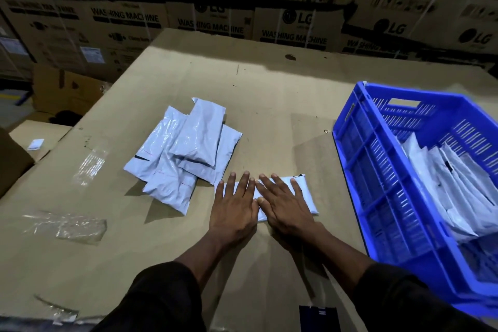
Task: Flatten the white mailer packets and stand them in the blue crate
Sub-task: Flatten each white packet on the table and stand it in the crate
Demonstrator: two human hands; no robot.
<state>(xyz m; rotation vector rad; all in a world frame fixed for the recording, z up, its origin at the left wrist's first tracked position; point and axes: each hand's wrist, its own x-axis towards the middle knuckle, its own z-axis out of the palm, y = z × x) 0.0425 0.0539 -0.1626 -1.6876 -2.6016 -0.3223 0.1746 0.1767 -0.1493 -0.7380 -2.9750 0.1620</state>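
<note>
White mailer packet (301, 194) lies flat on the brown cardboard worktop (269, 94), close to the person. Both hands press down on it. The left hand (234, 206) has its fingers straight and spread, and it covers the left end of the packet. The right hand (286, 203) lies just beside it, fingers straight too, on the middle of the packet. The two hands touch at the thumbs. Neither grip is curled round anything; both are flat and released, just pushing. The right end of the packet sticks out past the right hand, with a small dark mark at its top corner.

A pile of more white packets (186, 151) sits on the worktop just behind and to the left of the hands. They lie on top of each other at mixed angles, and they look puffy.

The blue crate (377, 183) stands on the right side of the worktop, near the pressed packet but not touching it. Inside it, more white packets (455, 188) stand on edge and lean against each other.

Two bits of clear tape (78, 226) shine on the left part of the worktop. Big brown boxes (129, 21) with "WASHING MACHINE" on them are stacked behind the worktop. Dark sleeves (159, 299) cover both arms.
</note>
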